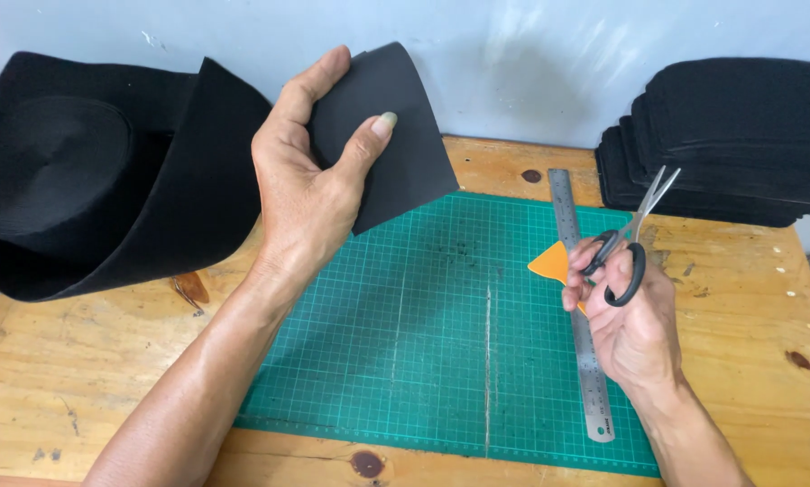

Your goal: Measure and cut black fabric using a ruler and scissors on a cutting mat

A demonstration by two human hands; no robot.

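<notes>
Black fabric fills most of what we handle at this wooden table (107,379). Our left hand (301,189) is raised over the far edge of the green cutting mat (405,352), the thumb and fingers closed on a cut piece of black fabric (396,144), which stands clear of the mat and tilts toward the wall. Our right hand (626,320) sits above the right side of the mat, its fingers threaded through the black handles of the scissors (630,243) and gripping them; the blades point up and away, slightly parted, touching nothing.

Under that hand lies a steel ruler (578,361), running from the far edge of the mat to its near edge, parallel to the right side. An orange chalk piece (549,263) rests just left of the ruler, partly hidden by our right fingers.

At the far left corner of the table sits a large roll of black fabric (71,180), its loose end curling out toward our left wrist. At the far right corner, a stack of cut black pieces (739,144) leans against the wall. We see no box, tray or other container on the table; the pieces lie stacked directly on the wood.
</notes>
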